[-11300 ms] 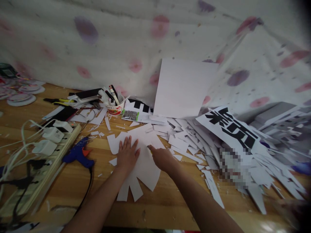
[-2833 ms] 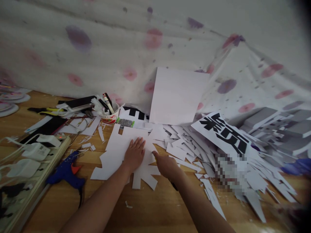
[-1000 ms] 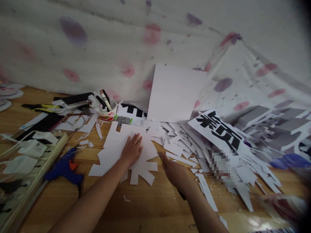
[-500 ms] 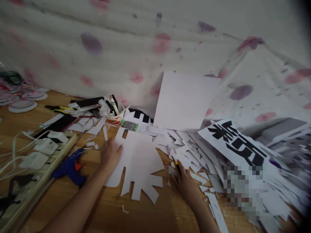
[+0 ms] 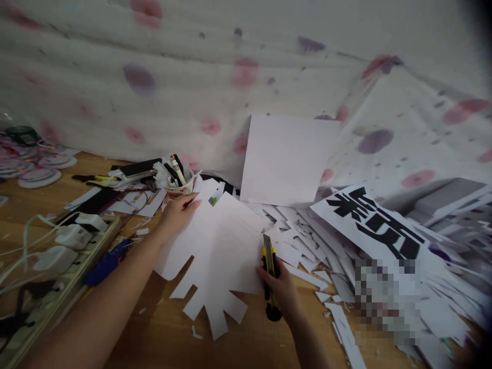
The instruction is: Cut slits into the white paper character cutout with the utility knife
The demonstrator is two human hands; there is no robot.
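Note:
A large white sheet (image 5: 219, 246) with notches and strips cut into its edge is tilted up off the table. My left hand (image 5: 180, 212) grips its upper left edge, thumb on top. In my right hand (image 5: 282, 287) is a yellow and black utility knife (image 5: 271, 279), blade pointing up and away from me. The knife stands close beside the sheet's right edge, and my right fingertips are near or against that edge; contact is hard to make out. Part of a blue glue gun (image 5: 107, 262) shows left of the sheet, partly hidden by my left arm.
A white power strip (image 5: 96, 246) with plugs and cables lies on the left. Behind the sheet stands a cup of pens (image 5: 180, 189). A blank white board (image 5: 288, 161) leans on the curtain. Paper offcuts (image 5: 300, 236) and a sheet with black characters (image 5: 372, 225) cover the right side.
My left hand has moved up and lifted the sheet, which has turned and shifted left. My right hand has turned the utility knife upright beside the sheet's edge.

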